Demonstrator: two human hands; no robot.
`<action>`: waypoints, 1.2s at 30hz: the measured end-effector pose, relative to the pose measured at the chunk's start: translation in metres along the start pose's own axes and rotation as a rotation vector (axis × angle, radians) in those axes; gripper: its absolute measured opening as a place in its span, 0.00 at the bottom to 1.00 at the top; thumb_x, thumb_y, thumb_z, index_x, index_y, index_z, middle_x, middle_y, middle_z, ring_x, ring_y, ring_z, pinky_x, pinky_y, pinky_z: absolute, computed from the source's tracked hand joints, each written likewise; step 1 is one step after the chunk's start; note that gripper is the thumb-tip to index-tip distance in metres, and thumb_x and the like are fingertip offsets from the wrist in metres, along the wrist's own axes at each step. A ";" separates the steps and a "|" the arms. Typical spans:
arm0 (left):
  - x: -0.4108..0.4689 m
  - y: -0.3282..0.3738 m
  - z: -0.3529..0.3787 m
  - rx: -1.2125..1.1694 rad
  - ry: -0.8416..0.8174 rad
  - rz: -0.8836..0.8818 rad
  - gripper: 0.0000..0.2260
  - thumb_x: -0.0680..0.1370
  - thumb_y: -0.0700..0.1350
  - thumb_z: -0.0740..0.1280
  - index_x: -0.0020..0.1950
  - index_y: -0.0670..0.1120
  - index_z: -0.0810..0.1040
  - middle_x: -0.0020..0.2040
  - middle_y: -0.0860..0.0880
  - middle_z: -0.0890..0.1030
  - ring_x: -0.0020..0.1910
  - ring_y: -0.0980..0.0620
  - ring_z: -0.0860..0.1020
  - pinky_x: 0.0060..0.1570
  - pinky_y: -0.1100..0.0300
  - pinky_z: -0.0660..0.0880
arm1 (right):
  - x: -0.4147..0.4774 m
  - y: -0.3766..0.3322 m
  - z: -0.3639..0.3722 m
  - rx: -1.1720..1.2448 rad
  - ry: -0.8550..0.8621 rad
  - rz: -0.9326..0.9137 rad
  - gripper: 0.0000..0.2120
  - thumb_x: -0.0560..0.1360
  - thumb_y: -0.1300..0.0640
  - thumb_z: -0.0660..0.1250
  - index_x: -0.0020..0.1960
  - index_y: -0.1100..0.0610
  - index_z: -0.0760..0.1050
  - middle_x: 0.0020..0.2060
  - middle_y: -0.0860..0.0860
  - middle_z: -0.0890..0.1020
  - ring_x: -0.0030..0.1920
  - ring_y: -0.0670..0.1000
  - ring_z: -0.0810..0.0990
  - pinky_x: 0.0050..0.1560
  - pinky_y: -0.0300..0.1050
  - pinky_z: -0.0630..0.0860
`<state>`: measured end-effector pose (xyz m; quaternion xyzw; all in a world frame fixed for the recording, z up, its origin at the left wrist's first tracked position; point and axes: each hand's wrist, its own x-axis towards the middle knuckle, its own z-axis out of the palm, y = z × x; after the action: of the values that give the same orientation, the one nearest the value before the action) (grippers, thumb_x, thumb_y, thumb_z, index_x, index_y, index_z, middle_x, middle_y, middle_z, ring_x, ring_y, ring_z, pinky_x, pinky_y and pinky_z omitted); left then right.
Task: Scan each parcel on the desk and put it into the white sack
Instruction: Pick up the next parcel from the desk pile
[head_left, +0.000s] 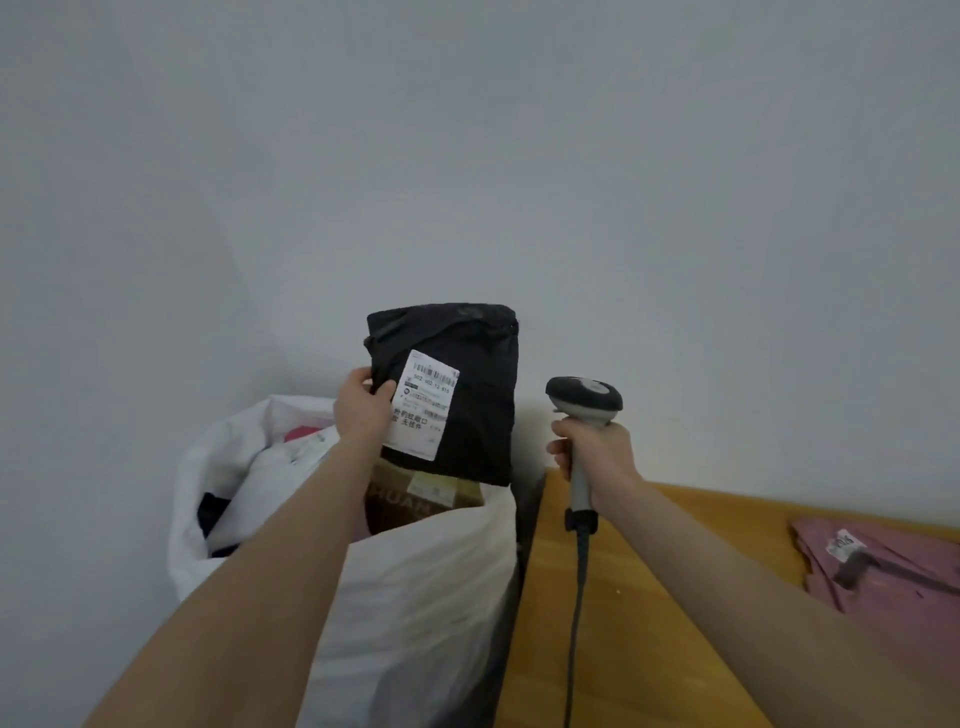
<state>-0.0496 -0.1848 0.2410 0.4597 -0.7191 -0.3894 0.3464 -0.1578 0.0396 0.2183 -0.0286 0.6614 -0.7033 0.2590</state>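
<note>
Black, soft plastic: the one mailer parcel (457, 364) hangs above the mouth of the single white sack (415, 597), pinched at its left edge by the left hand (363, 410). It looks light, limp and slightly slick, so an edge grip beside its label (423, 405) suits. The right hand (597, 452) is wrapped round one barcode scanner (584, 400). One pink parcel (883, 577) lies on the worktop (623, 597).

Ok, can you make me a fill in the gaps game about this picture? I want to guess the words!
1. The left hand holds a ____ parcel over the white sack.
2. The right hand grips a grey handheld ____.
3. The other parcel, lying on the desk, is ____.
Missing words: black; scanner; pink.
</note>
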 end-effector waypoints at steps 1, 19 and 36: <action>0.013 -0.008 -0.013 0.069 -0.002 0.028 0.17 0.79 0.42 0.64 0.67 0.42 0.71 0.60 0.41 0.79 0.58 0.42 0.76 0.55 0.54 0.70 | 0.004 0.003 0.014 -0.004 0.008 0.009 0.03 0.70 0.63 0.69 0.38 0.61 0.77 0.34 0.60 0.83 0.31 0.54 0.76 0.38 0.48 0.75; 0.032 -0.032 0.058 0.920 -0.343 0.501 0.18 0.79 0.54 0.62 0.66 0.47 0.71 0.68 0.42 0.64 0.65 0.43 0.66 0.59 0.52 0.68 | 0.010 0.050 0.022 0.082 0.252 0.172 0.06 0.74 0.65 0.68 0.39 0.64 0.75 0.30 0.57 0.79 0.26 0.50 0.73 0.31 0.44 0.72; -0.283 0.073 0.348 0.604 -1.180 0.673 0.19 0.74 0.50 0.66 0.64 0.46 0.75 0.61 0.42 0.73 0.64 0.44 0.71 0.61 0.56 0.70 | -0.026 0.075 -0.326 0.147 0.821 0.241 0.04 0.72 0.63 0.68 0.39 0.63 0.77 0.27 0.56 0.79 0.30 0.54 0.76 0.39 0.47 0.74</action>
<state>-0.2807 0.1825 0.1068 0.0040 -0.9634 -0.2297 -0.1382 -0.2360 0.3492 0.1148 0.3494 0.6562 -0.6665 0.0559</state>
